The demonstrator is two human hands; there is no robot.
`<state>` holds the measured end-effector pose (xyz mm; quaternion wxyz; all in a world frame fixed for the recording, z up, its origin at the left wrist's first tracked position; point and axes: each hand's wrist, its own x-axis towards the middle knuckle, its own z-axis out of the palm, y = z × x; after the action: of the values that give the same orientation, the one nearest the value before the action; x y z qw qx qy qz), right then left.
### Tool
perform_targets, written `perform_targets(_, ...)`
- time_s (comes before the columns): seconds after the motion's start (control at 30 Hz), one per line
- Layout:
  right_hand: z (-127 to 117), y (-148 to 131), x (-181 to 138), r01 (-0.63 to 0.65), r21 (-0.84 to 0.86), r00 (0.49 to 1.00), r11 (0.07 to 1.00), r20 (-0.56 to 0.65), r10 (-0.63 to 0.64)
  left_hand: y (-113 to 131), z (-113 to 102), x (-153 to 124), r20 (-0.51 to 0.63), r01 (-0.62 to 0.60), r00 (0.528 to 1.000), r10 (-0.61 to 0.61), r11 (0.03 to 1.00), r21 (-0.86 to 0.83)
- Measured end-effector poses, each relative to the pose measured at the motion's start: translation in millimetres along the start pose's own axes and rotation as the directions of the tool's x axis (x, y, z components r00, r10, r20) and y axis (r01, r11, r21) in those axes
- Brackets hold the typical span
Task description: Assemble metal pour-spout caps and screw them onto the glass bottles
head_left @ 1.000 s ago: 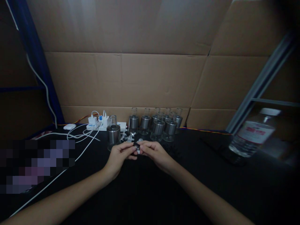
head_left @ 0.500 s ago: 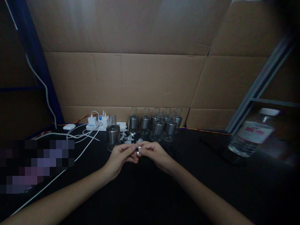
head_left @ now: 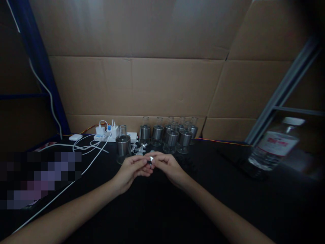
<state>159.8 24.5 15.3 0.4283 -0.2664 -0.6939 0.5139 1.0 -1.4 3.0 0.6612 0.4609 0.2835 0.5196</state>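
Note:
Both my hands meet at the middle of the black table, pinching a small shiny white-and-dark piece (head_left: 151, 159) between them; its kind I cannot make out. My left hand (head_left: 132, 172) is closed, with thumb and forefinger on the piece's left side. From the right, my right hand (head_left: 169, 167) grips it between thumb and fingers. Just behind the hands lies a small pile of whitish translucent plastic pieces (head_left: 139, 149). A glass bottle with a metal band (head_left: 123, 146) stands upright beside the pile, close to my left hand.
Several similar glass-and-metal bottles (head_left: 172, 139) stand in a group at the back. A white power strip (head_left: 103, 137) with chargers and cables (head_left: 88, 163) is at the left. On the right stands a large clear plastic bottle (head_left: 273, 147). Cardboard (head_left: 175, 86) walls the back.
The small piece has turned between my fingers, and its bright face shows differently. My hands have stayed in nearly the same place.

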Motion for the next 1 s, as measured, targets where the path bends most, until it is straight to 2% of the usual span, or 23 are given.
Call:
perform_targets(0.27, -2.1, -6.1, -1.0, 0.027, -0.013, 0.998, 1.000, 0.062, -0.027, -0.6, -4.5, 1.7, 0.045, 0.062, 0.997, -0.056, 0.990, -0.128)
perform_targets(0.5, -2.4, -8.4, -0.7, 0.061, -0.065, 0.995, 0.996, 0.089, -0.055, -1.9, -5.2, 1.4, 0.059, 0.054, 0.997, -0.045, 0.986, -0.160)
perform_targets(0.67, -2.7, -4.4, -0.3, 0.063, 0.023, 0.993, 0.998, 0.095, -0.065, -2.1, -5.6, 2.3, 0.065, 0.041, 0.997, -0.030, 0.984, -0.174)
perform_targets(1.0, -1.5, -0.7, 0.3, -0.021, 0.130, 0.998, 0.991, 0.054, 0.014, -0.5, -4.2, 2.4, 0.059, 0.050, 0.997, -0.041, 0.984, -0.171)
